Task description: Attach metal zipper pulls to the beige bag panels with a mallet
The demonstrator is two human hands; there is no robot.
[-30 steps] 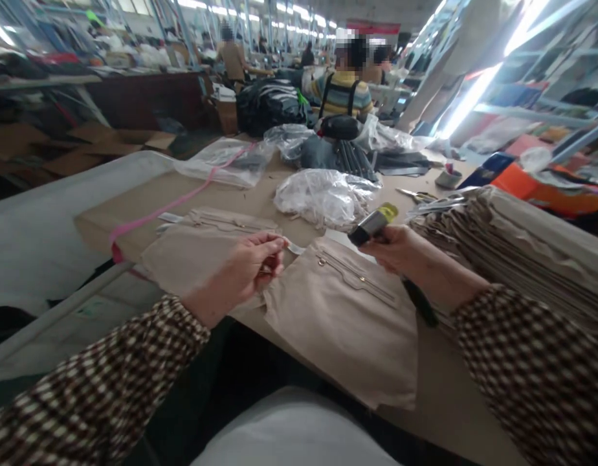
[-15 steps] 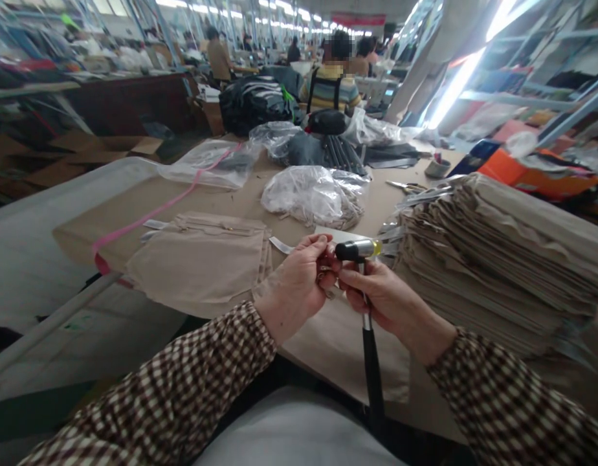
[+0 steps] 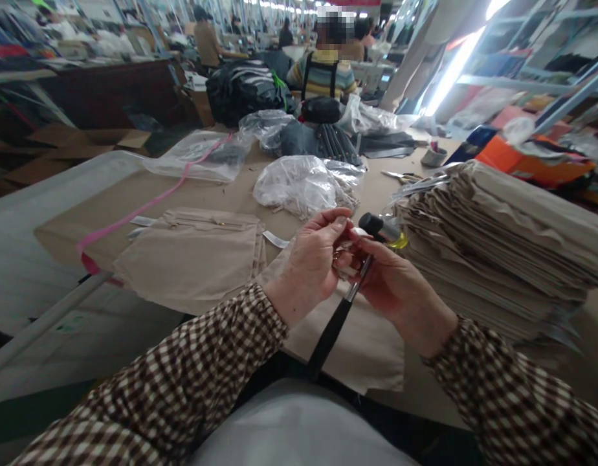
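Observation:
My right hand (image 3: 393, 275) is closed around the metal shaft of a mallet (image 3: 334, 330) with a black head, a yellow end and a black grip that slants down toward my lap. Close against it, my left hand (image 3: 311, 262) has its fingers pinched on a small piece too tiny to name. Shiny metal bits show between the two hands. Beneath them lies a beige fabric piece (image 3: 371, 343) at the table edge. To the left is a flat stack of beige fabric pouches (image 3: 192, 259) with zippers along the top.
A tall pile of beige fabric pieces (image 3: 503, 259) stands on the right. Ahead are a clear plastic bag (image 3: 294, 184), scissors (image 3: 400, 176) and a small cup (image 3: 433, 155). A pink strap (image 3: 143, 217) crosses the table's left side. A person (image 3: 323, 71) sits beyond the table.
The mallet has tilted, its grip swinging left and its head shifting right. My hands have moved slightly right, their fingers now closer together. The whole view has shifted a little.

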